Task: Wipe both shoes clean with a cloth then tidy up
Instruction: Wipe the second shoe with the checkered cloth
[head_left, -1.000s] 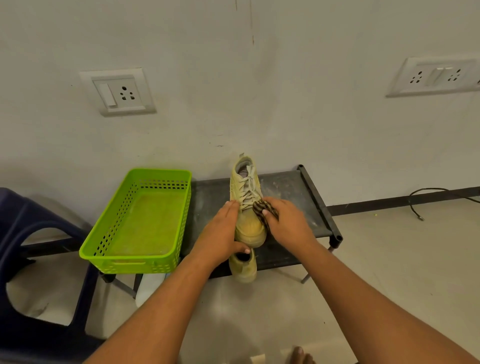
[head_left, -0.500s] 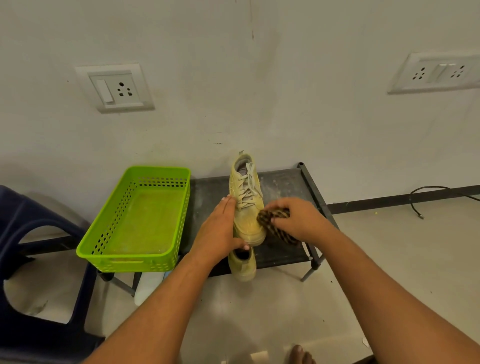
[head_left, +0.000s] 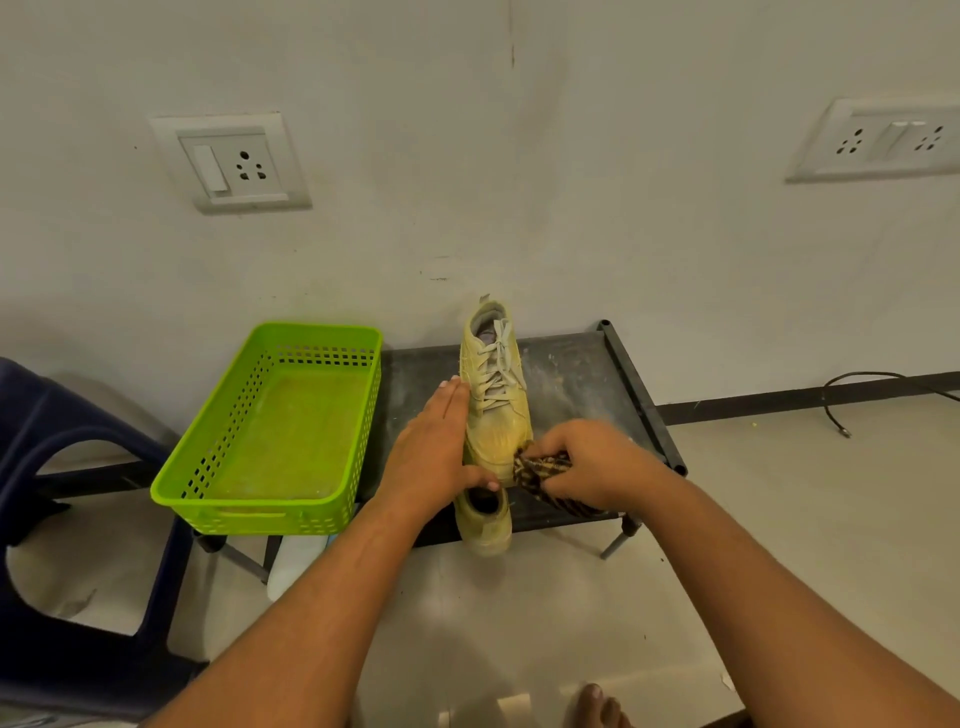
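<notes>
A pale yellow laced shoe (head_left: 496, 395) lies on the dark low rack (head_left: 576, 379), toe toward me. My left hand (head_left: 439, 452) steadies it, fingers straight along its left side and thumb under the toe. My right hand (head_left: 592, 462) grips a brown striped cloth (head_left: 543, 473) bunched against the right side of the toe. A second yellow shoe (head_left: 483, 522) sits lower, under the rack's front edge, partly hidden by my left hand.
A green perforated basket (head_left: 280, 431) stands on the rack's left end. A dark blue plastic chair (head_left: 62, 519) is at far left. A black cable (head_left: 857, 395) lies on the floor at right. My toes (head_left: 597, 704) show at the bottom.
My right hand with the cloth has slid from the top of the shoe, near the laces, down to the right side of the toe. My left hand stays on the shoe.
</notes>
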